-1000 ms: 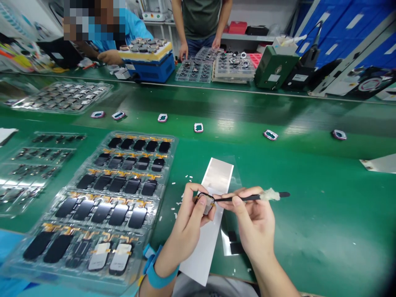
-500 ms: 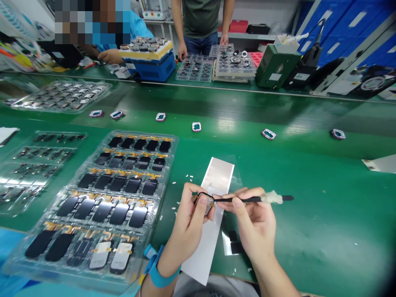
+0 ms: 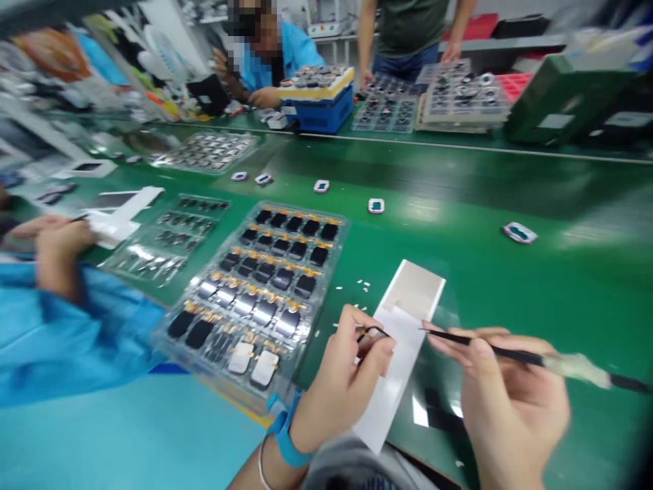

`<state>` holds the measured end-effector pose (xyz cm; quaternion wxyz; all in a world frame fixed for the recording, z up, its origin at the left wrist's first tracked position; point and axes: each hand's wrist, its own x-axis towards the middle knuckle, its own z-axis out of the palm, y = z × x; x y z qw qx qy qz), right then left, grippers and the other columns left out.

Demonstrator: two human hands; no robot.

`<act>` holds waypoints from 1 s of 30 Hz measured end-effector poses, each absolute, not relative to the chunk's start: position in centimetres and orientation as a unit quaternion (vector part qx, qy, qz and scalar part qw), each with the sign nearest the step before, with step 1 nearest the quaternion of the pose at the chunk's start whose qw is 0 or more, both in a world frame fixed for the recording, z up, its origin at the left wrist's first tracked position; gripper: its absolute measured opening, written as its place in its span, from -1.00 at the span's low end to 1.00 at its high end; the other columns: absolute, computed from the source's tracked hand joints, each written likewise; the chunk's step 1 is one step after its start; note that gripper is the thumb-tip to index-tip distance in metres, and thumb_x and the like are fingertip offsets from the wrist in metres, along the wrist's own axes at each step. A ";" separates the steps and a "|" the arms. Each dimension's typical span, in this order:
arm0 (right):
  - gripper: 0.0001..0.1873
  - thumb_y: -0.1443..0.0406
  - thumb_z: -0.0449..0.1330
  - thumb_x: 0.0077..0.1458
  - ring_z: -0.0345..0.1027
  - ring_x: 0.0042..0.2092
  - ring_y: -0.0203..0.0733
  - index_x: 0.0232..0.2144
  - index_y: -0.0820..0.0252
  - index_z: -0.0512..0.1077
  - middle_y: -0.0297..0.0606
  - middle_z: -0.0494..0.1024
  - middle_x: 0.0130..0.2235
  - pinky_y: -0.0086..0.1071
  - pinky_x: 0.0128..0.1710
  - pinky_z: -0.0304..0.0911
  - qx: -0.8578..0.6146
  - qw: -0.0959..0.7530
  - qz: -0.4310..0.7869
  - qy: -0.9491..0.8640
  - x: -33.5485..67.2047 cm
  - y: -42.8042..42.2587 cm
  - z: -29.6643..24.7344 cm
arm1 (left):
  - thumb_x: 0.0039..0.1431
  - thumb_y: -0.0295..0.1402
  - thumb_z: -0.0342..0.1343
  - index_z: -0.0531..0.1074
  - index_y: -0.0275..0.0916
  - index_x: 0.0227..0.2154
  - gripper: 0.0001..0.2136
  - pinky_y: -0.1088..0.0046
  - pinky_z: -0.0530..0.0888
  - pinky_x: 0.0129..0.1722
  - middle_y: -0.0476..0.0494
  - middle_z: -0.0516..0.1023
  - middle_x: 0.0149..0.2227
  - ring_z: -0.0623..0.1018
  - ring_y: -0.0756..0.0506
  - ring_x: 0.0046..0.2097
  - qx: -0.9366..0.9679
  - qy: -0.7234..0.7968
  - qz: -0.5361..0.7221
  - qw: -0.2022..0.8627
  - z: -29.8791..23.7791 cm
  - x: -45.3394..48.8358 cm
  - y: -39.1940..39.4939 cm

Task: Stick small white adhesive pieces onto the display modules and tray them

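Note:
My left hand [image 3: 337, 381], a blue band at its wrist, is closed around a small part with a curved black rim [image 3: 376, 331]. The fingers cover most of that part, so its exact kind is unclear. My right hand [image 3: 517, 391] pinches black tweezers [image 3: 510, 352] with pale wrapping near the rear end. Their tip points left and stays apart from the held part, over a long white backing strip [image 3: 390, 395]. Left of my hands lies a clear plastic tray [image 3: 328, 289] with rows of small black display screens [image 3: 264, 312], some showing white backs.
Several small white-and-pink frames [image 3: 376, 205] lie along the green bench [image 3: 449, 211]. Tiny white scraps [image 3: 363, 283] are scattered near the strip. At left, a co-worker's blue sleeve [image 3: 76, 333] reaches close to the tray. Across the bench stand a blue box [image 3: 326, 109] and two people.
My view has swung left, bringing the co-worker's sleeve and hands into sight. The tweezers' tip has drawn back to the right from the part in my left hand.

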<state>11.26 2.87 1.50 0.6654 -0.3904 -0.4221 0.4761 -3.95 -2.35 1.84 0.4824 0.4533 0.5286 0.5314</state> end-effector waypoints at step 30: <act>-0.79 0.08 0.24 0.18 0.55 -0.11 -0.02 -0.25 0.04 0.44 -0.19 0.63 -0.23 -0.15 -0.03 0.43 -0.435 0.470 0.502 -0.581 12.2 5.4 -2.2 | 0.23 -0.26 -0.06 0.38 -0.19 -0.44 -0.80 0.36 0.32 -0.39 -0.17 0.51 -0.47 0.53 -0.23 -0.37 0.444 0.885 0.139 -0.011 2.0 -23.8 -9.9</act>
